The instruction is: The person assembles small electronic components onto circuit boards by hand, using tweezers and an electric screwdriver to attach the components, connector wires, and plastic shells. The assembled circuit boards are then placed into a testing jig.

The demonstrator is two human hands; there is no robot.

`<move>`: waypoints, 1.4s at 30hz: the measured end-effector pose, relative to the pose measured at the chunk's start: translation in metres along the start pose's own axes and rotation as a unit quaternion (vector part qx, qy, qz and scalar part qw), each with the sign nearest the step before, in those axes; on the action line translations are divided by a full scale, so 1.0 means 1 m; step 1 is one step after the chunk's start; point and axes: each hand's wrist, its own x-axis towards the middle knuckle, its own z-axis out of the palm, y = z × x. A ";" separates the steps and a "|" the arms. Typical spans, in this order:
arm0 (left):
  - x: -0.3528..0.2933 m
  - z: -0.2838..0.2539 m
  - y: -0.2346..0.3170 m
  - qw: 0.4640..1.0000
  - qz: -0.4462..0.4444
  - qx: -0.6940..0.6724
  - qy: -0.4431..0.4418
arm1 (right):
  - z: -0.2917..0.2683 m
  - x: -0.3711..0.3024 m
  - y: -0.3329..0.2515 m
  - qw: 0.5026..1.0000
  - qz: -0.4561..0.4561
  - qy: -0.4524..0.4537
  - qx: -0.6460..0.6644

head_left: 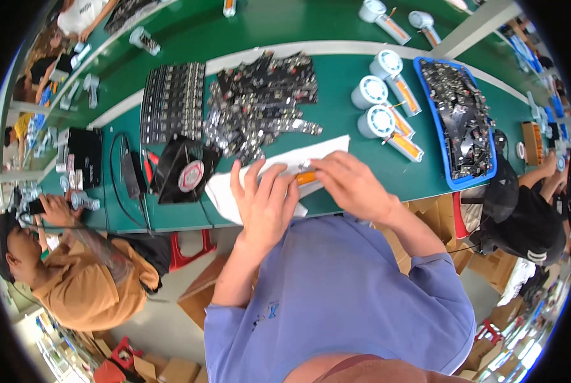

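A pale fan handle with an orange battery (306,178) in it lies between my hands, low over a white cloth (285,157). My left hand (263,203) grips its left end between thumb and index finger, while the other fingers stretch over the cloth. At the other end, my right hand (354,184) is closed on the handle with its fingertips together. The fingers hide much of the piece. Beyond my right hand stand several pale blue handheld fans (379,121) with orange batteries in their open handles.
Loose black circuit boards (260,96) lie in a heap past the cloth, beside stacked board panels (172,102). A black fan unit (186,171) and a cable sit left. On the right is a blue tray (443,156) of boards. Co-workers sit on both sides.
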 end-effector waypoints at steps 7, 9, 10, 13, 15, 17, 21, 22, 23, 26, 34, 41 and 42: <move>0.008 -0.001 -0.004 0.995 -0.001 -0.025 -0.095 | -0.009 0.000 -0.003 0.997 0.052 -0.011 0.052; 0.003 0.001 -0.005 0.995 -0.017 -0.043 -0.084 | -0.010 -0.001 0.002 0.998 0.039 -0.019 0.034; 0.000 0.001 -0.006 0.995 -0.030 -0.064 -0.073 | -0.010 -0.002 0.003 0.998 0.041 -0.026 0.031; -0.007 -0.007 -0.005 0.999 0.021 0.010 -0.042 | -0.010 -0.003 0.004 0.998 0.043 -0.034 0.034; -0.013 -0.005 -0.008 0.997 0.045 0.015 -0.055 | -0.011 -0.002 0.004 0.998 0.041 -0.036 0.040; -0.014 -0.004 -0.009 0.995 0.071 0.022 -0.061 | -0.015 -0.002 0.004 0.998 0.032 -0.047 0.029; -0.008 -0.003 -0.008 0.995 0.033 -0.057 -0.073 | -0.020 0.002 0.005 0.999 -0.037 -0.038 -0.002; -0.004 -0.002 -0.007 0.994 0.000 -0.088 -0.067 | -0.019 0.002 0.004 0.998 -0.052 -0.040 -0.005; 0.001 -0.005 -0.002 0.989 -0.042 -0.132 -0.056 | -0.018 0.002 0.004 0.997 -0.067 -0.044 -0.007; 0.009 -0.011 0.005 0.972 -0.127 -0.170 -0.099 | -0.012 0.001 0.002 0.995 -0.077 -0.061 -0.002; 0.013 -0.014 0.002 0.940 -0.219 -0.214 -0.152 | -0.009 0.002 -0.003 0.993 -0.081 -0.075 -0.029; -0.007 -0.025 -0.013 0.992 0.022 -0.082 -0.088 | -0.006 0.008 -0.003 0.999 -0.038 -0.027 -0.023; -0.012 -0.024 -0.013 0.992 0.024 -0.075 -0.101 | -0.004 0.005 -0.004 0.999 -0.027 -0.025 -0.025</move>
